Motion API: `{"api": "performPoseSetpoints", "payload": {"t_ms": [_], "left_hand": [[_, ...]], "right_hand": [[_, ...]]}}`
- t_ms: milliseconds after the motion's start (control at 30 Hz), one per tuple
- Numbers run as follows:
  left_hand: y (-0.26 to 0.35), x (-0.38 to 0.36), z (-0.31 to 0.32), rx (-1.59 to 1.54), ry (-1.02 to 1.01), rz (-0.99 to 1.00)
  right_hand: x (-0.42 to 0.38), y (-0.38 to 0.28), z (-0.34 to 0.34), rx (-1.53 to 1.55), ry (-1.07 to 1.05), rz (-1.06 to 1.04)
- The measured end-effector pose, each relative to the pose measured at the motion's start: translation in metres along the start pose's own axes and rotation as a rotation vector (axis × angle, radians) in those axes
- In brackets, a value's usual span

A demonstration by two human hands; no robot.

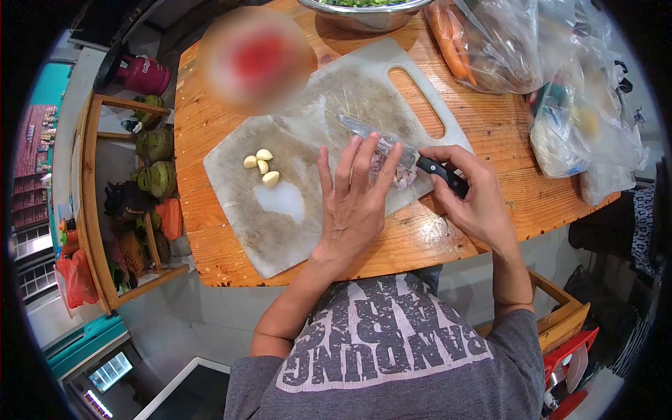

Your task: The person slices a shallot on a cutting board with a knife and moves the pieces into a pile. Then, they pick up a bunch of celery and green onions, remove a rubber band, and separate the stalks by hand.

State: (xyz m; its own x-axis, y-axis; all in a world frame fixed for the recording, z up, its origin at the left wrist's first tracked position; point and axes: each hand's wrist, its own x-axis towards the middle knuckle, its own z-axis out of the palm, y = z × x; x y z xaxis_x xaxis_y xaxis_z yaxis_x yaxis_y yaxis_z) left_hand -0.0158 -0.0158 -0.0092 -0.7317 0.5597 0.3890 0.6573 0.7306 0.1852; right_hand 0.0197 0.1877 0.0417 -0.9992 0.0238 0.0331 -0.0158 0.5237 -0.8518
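Note:
My right hand (pixel 476 192) is closed around the black handle of a kitchen knife (pixel 444 176). The blade points to the upper left, low over a white, stained cutting board (pixel 266 241). My left hand (pixel 355 203) lies with its fingers stretched and apart across the blade, hiding part of it. Finely chopped purplish pieces, which look like shallot (pixel 404 179), sit under and beside the blade near the board's right edge. Several peeled garlic cloves (pixel 263 166) rest on the board to the left of my left hand.
Beyond the board stands a metal bowl (pixel 371 17) of chopped greens. A blurred round shape with red in it (pixel 255 59) is at the upper left. Plastic bags (pixel 504 56), one with carrots (pixel 448 42), lie on the right of the wooden table (pixel 210 252).

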Motion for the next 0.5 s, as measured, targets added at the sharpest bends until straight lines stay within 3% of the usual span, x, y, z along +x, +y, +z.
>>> {"api": "performPoseSetpoints", "payload": {"t_ms": [300, 500], "left_hand": [[0.000, -0.004, -0.003, -0.036, -0.078, -0.007], [0.001, -0.007, -0.004, -0.145, -0.072, -0.063]], "right_hand": [[-0.022, -0.004, -0.021, -0.133, 0.035, -0.053], [-0.040, -0.011, -0.042, -0.173, 0.051, 0.047]]}}
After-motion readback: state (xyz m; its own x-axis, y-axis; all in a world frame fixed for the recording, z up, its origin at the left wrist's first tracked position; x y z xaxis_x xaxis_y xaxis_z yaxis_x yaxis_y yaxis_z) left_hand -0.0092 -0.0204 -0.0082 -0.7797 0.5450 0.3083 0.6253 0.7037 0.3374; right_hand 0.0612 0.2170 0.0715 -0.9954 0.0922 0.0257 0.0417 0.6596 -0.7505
